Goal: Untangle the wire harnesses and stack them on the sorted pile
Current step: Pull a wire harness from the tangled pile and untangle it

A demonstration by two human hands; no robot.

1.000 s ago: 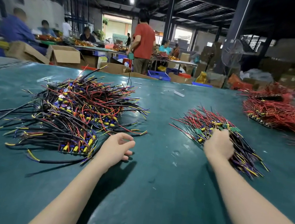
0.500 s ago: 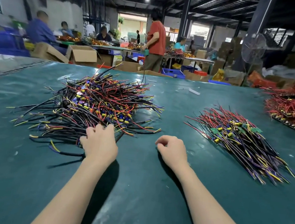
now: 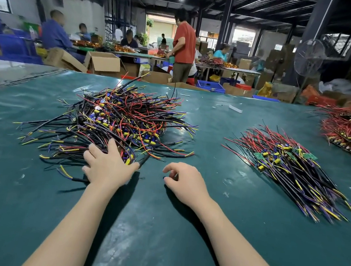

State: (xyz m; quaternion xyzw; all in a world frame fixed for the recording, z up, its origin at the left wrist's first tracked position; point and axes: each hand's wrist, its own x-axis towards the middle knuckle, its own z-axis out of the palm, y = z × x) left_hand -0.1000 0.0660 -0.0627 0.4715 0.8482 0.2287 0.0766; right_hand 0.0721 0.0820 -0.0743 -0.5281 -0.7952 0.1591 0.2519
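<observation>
Now the left hand (image 3: 109,167) lies spread, grip slack, on the tangled harnesses (image 3: 116,124); right hand (image 3: 186,182) just beside, loosely curled, empty.

Green table (image 3: 21,192), tangled heap (image 3: 127,123), sorted pile (image 3: 293,168)

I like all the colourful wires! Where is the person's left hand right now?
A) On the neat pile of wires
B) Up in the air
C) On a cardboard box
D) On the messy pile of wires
D: the left hand lies on the near edge of the tangled pile, while the sorted pile sits apart to the right with no hand on it.
</observation>
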